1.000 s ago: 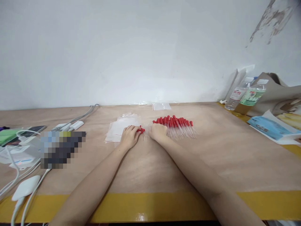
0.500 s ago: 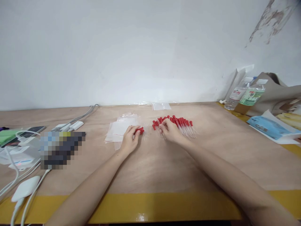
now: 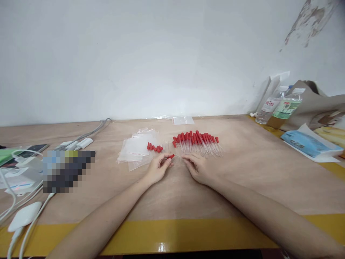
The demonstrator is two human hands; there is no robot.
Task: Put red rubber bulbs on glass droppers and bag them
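Note:
Between the fingertips of my left hand (image 3: 159,167) is a red rubber bulb (image 3: 170,157), its open end turned to the right. My right hand (image 3: 198,168) pinches a thin glass dropper tube (image 3: 178,156) whose left end is at the bulb; whether it is inside cannot be made out. Several loose red bulbs (image 3: 154,147) lie beyond my left hand, beside a few bare glass tubes (image 3: 165,145). Behind my right hand, droppers with red bulbs (image 3: 198,138) lie side by side in a heap, tips toward me.
Clear plastic bags (image 3: 137,147) are spread left of the loose bulbs, and another small bag (image 3: 183,120) lies by the wall. Cables and a white charger (image 3: 25,216) are at the left. Two bottles (image 3: 287,108) and a blue tissue pack (image 3: 307,142) stand or lie at the right.
Both hands have moved nearer to me and closer together. My left hand has taken a bulb from the loose ones, and my right hand has brought a glass tube to it.

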